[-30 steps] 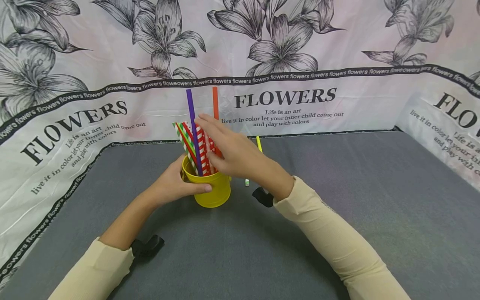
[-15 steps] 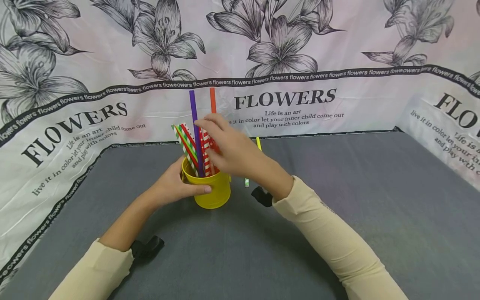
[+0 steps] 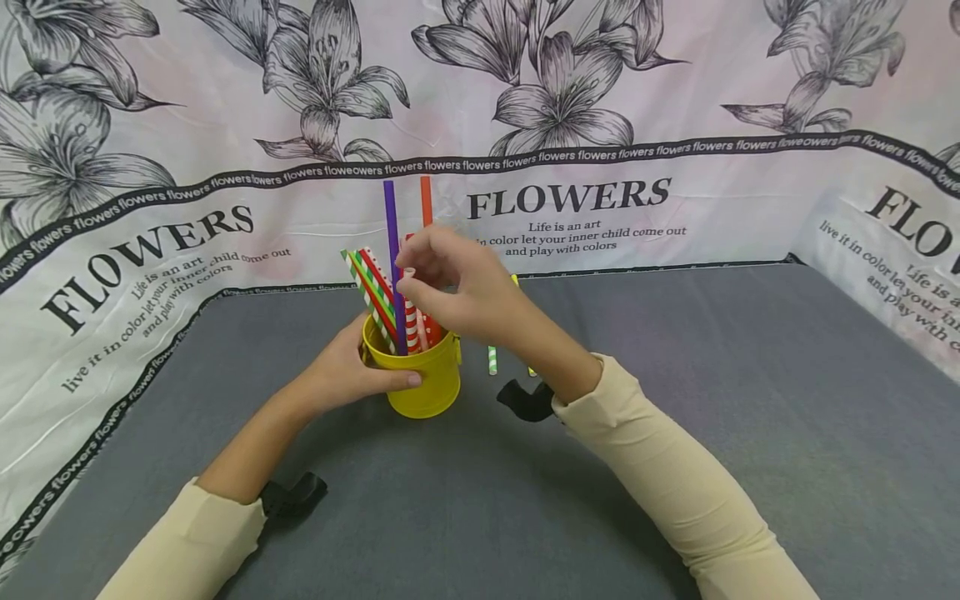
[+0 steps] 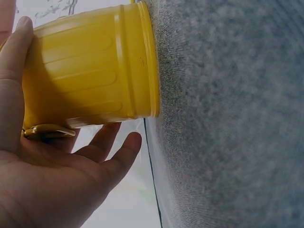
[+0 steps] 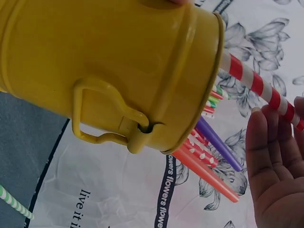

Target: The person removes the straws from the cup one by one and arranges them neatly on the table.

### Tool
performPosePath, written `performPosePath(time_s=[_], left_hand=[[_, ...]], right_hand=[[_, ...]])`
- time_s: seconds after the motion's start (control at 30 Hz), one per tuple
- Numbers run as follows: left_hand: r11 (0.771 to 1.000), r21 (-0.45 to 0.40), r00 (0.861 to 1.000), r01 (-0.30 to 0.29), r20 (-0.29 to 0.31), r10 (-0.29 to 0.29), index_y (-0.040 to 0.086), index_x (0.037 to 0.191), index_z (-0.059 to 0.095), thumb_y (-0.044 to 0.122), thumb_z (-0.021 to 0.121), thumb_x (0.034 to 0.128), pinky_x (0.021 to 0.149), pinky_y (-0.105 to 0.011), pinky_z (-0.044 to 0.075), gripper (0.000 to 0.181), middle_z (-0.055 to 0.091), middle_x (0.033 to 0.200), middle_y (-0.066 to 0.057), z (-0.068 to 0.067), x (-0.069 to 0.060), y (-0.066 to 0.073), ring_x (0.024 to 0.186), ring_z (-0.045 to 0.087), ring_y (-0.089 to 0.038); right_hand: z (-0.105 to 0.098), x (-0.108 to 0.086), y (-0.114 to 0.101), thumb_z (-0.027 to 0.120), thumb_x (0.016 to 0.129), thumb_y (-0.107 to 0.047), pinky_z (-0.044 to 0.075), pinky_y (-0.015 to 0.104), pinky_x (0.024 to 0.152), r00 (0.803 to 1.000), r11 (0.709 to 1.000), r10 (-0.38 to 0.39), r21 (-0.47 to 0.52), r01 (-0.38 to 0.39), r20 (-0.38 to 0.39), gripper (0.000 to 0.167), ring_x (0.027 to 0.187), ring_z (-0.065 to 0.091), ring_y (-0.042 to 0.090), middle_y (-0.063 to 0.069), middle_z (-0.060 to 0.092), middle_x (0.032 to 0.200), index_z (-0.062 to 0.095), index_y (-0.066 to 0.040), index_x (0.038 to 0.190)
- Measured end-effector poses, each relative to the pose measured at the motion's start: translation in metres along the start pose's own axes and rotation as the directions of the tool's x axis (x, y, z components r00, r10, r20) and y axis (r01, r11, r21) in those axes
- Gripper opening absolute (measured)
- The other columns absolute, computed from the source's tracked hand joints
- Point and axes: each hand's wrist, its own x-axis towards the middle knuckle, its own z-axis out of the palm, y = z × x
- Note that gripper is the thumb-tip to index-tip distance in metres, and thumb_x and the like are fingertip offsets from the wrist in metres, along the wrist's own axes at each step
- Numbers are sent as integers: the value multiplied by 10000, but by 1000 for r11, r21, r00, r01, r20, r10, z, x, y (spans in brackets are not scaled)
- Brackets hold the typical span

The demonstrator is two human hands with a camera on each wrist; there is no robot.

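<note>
A yellow bucket (image 3: 423,392) stands on the grey table, with several straws upright in it. My left hand (image 3: 341,371) grips its side, the thumb across the front near the rim; in the left wrist view some fingers reach behind the bucket (image 4: 85,66). My right hand (image 3: 472,287) is above the rim, pinching a red-and-white striped straw (image 5: 256,85) near its top. A purple straw (image 3: 392,225) and an orange straw (image 3: 427,200) stick up tallest. Shorter green-and-white and red straws lean left. My right hand hides part of the bunch.
A green-and-white striped straw (image 3: 492,360) lies on the table right of the bucket. Beside it a yellow straw (image 3: 532,372) is mostly hidden by my right forearm. A wire handle (image 5: 76,114) hangs on the bucket's side. A flower-printed cloth (image 3: 570,208) rises behind the table.
The fingers of my right hand have moved from over the straws to a pinch on the striped one. The purple straw has shifted slightly right. My left hand stays put on the bucket.
</note>
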Motion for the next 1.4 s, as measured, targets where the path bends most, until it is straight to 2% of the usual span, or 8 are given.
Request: performPosePath(time_s=[0.23, 0.47, 0.67, 0.83, 1.07, 1.17, 1.27, 1.4], left_hand=[[1000, -3, 1000, 5, -4, -5, 113, 1397, 409, 204, 846, 826, 973, -424, 502, 725, 594, 1272, -63, 0, -1, 0, 1121, 599, -247], [1000, -1, 1000, -10, -5, 10, 118, 1411, 400, 199, 849, 821, 948, -414, 517, 746, 597, 1266, -67, -1, -1, -1, 1093, 608, -254], [999, -1, 999, -45, 5, 45, 138, 1426, 394, 182, 840, 818, 935, -404, 530, 755, 596, 1272, -51, -1, 0, -2, 1087, 623, -243], [999, -16, 999, -51, 8, 52, 134, 1416, 398, 174, 837, 818, 940, -413, 527, 742, 581, 1281, -55, 0, 2, -3, 1098, 613, -252], [999, -18, 999, -36, 5, 36, 125, 1423, 386, 166, 833, 827, 943, -417, 524, 747, 570, 1286, -66, 1, 1, -2, 1101, 605, -263], [999, -12, 999, -33, 4, 33, 135, 1438, 379, 179, 835, 831, 946, -421, 520, 760, 562, 1296, -61, 0, 0, -2, 1102, 594, -265], [999, -8, 999, -39, 5, 39, 139, 1452, 369, 191, 831, 837, 951, -418, 517, 771, 553, 1308, -56, 0, 0, -3, 1110, 587, -260], [999, -12, 999, -40, 3, 40, 138, 1447, 372, 184, 835, 833, 958, -423, 514, 771, 561, 1308, -55, -1, -1, -3, 1120, 594, -256]], right_hand=[[2, -1, -2, 698, 926, -1, 561, 295, 810, 996, 997, 66, 25, -68, 62, 264, 857, 659, 140, 60, 686, 975, 615, 23, 1176], [7, -3, 3, 707, 926, -25, 556, 259, 831, 970, 993, 115, 10, -120, 213, 145, 858, 672, 120, 38, 712, 933, 652, 22, 1051], [11, -4, 7, 675, 957, -127, 529, 238, 743, 931, 992, 75, -122, -33, 358, 98, 765, 609, 102, -11, 669, 819, 621, -58, 913], [11, -6, 10, 655, 973, -175, 466, 247, 633, 897, 980, 105, -197, -20, 429, 135, 675, 538, 129, -16, 563, 741, 613, -79, 889], [10, -7, 11, 682, 945, -122, 530, 228, 718, 830, 978, 162, -197, -64, 535, 85, 725, 603, 106, -15, 637, 817, 614, -70, 946], [10, -7, 10, 724, 909, -86, 537, 218, 787, 811, 979, 179, -186, -89, 557, 139, 800, 645, 90, -5, 674, 898, 612, -60, 986], [10, -7, 10, 744, 893, -65, 532, 217, 836, 805, 980, 185, -168, -107, 563, 201, 880, 666, 80, 7, 689, 976, 606, -50, 1038], [8, -7, 10, 725, 906, -58, 528, 232, 858, 821, 982, 179, -149, -116, 543, 228, 915, 661, 92, 18, 687, 1019, 610, -39, 1103]])
